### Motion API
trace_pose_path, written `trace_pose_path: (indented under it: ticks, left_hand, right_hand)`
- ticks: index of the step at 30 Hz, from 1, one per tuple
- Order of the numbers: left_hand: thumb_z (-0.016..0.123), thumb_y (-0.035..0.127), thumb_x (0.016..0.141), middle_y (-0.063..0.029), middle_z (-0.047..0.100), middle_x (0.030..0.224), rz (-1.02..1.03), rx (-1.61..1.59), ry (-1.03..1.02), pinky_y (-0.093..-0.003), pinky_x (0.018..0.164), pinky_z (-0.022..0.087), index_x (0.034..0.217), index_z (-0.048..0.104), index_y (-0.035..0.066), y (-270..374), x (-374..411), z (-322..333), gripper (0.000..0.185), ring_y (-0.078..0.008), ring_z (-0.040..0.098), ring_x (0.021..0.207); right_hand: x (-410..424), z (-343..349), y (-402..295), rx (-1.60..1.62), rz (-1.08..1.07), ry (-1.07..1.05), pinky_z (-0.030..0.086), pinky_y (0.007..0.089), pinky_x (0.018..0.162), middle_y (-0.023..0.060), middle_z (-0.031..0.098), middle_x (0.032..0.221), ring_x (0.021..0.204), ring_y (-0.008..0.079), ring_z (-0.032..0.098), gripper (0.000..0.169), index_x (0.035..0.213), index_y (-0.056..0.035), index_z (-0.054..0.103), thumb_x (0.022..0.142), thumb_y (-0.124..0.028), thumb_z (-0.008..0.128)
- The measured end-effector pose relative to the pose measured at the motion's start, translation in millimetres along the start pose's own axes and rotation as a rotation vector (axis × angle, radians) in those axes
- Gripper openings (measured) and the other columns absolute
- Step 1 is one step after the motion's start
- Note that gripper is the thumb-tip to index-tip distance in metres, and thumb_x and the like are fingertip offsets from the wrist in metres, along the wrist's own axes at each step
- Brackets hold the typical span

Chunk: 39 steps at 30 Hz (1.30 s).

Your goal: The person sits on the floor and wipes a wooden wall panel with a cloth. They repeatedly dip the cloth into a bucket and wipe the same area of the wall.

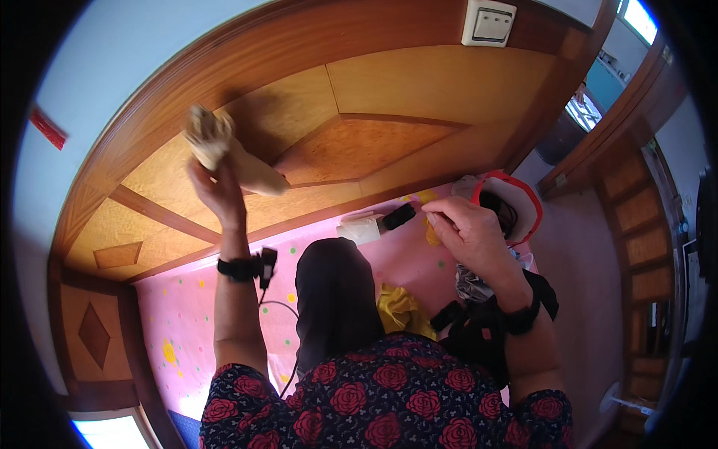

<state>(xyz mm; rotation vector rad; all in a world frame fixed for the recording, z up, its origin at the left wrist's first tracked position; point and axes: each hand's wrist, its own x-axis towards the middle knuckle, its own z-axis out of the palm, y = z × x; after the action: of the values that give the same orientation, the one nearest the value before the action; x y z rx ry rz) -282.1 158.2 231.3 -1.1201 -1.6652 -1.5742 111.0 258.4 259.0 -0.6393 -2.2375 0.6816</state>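
Observation:
My left hand (216,188) is raised in front of the wood panelling and grips a beige, bunched piece of cloth or soft item (255,168), whose exact kind I cannot tell; its upper end is blurred. To the right, my right hand (463,227) hangs over the pink sheet, thumb and forefinger close together at the tips. Whether something thin is pinched there I cannot tell. Below and left of those fingertips lie a black object (399,217) and a white box or packet (359,228). Both wrists wear dark bands, the left with a small black cabled device (268,268).
Wood panelling (392,78) with a white switch (488,23) rises ahead. A red-rimmed white container (533,207) holding dark items stands at the right, near crumpled silvery plastic (471,283). Yellow cloth (405,308) lies by my knee. Beyond the doorway, part of a person's hand shows.

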Motion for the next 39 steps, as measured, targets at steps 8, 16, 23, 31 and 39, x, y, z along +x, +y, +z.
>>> trace_pose_path:
  ticks: [8,16,23,31,39]
  left_hand:
    - [0.064,0.005,0.075,-0.0075,0.058,0.099,0.712,0.281,-0.318,-0.039,0.08,0.05,0.109,0.064,0.012,58.4,2.0,108.6,0.035,-0.0289,0.057,0.097]
    - [0.061,0.008,0.08,-0.0071,0.06,0.094,0.643,0.011,-1.127,-0.0395,0.078,0.051,0.106,0.068,0.016,17.6,-89.0,139.2,0.028,-0.0282,0.06,0.092]
    - [0.066,0.006,0.091,-0.0036,0.064,0.117,-0.663,-1.016,-1.003,-0.0334,0.095,0.048,0.128,0.056,0.008,129.1,-4.5,108.9,0.038,-0.0172,0.06,0.109]
    - [0.064,0.004,0.09,-0.0099,0.063,0.119,-0.855,-1.598,-0.863,-0.0393,0.097,0.051,0.129,0.053,0.005,201.4,-18.8,117.7,0.04,-0.0229,0.062,0.109]
    - [0.062,0.01,0.093,-0.009,0.064,0.115,-0.987,-1.594,-0.732,-0.0388,0.091,0.055,0.128,0.052,0.007,206.8,-52.1,138.5,0.037,-0.0221,0.064,0.102]
  right_hand:
    - [3.8,-3.1,3.4,-0.032,-0.067,0.076,0.052,0.0402,0.065,0.0115,0.066,0.082,0.074,0.0318,0.065,0.008,0.091,-0.007,0.067,0.086,-0.01,0.062]
    - [-2.1,-1.7,13.1,-0.191,0.0,-0.056,0.053,0.0392,0.07,0.0112,0.069,0.093,0.082,0.0312,0.066,0.015,0.099,-0.0059,0.068,0.09,-0.016,0.06]
    - [6.9,-12.7,28.1,0.167,0.19,0.205,0.052,0.0326,0.074,0.0116,0.069,0.09,0.082,0.0224,0.068,0.018,0.105,-0.0053,0.066,0.092,-0.016,0.061]
    - [14.1,-27.7,18.9,0.952,0.397,0.184,0.045,0.0267,0.094,0.0089,0.06,0.12,0.111,0.0121,0.055,0.051,0.13,0.0014,0.049,0.096,-0.035,0.061]
    - [5.3,9.0,7.9,0.628,0.218,0.134,0.048,0.0388,0.094,0.0199,0.058,0.119,0.11,0.0293,0.06,0.078,0.141,-0.0014,0.035,0.081,-0.033,0.074]
